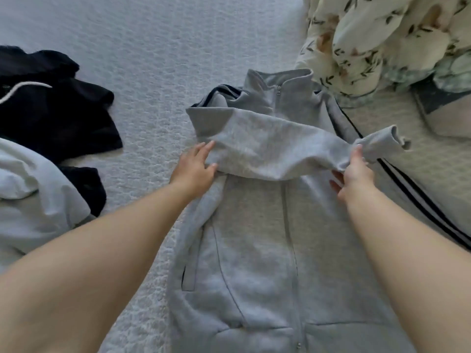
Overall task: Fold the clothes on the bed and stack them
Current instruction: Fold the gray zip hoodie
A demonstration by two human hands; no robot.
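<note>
There is one grey zip jacket (267, 238) in the middle of the frame, one black garment (51, 110) at the upper left, and one pale garment (33, 189) at the left edge. One flowered cloth (382, 39) is bunched at the upper right. Two hands are visible, the left hand (196, 166) and the right hand (354, 174).

A bedroom in a home: a bed (142, 42) with a pale, textured cover fills the view. A floral-print quilt (377, 39) is bunched at its far right corner, and loose clothing lies on it, a grey zip jacket (257, 250) in the middle and dark garments (51, 110) at the left edge.
</note>
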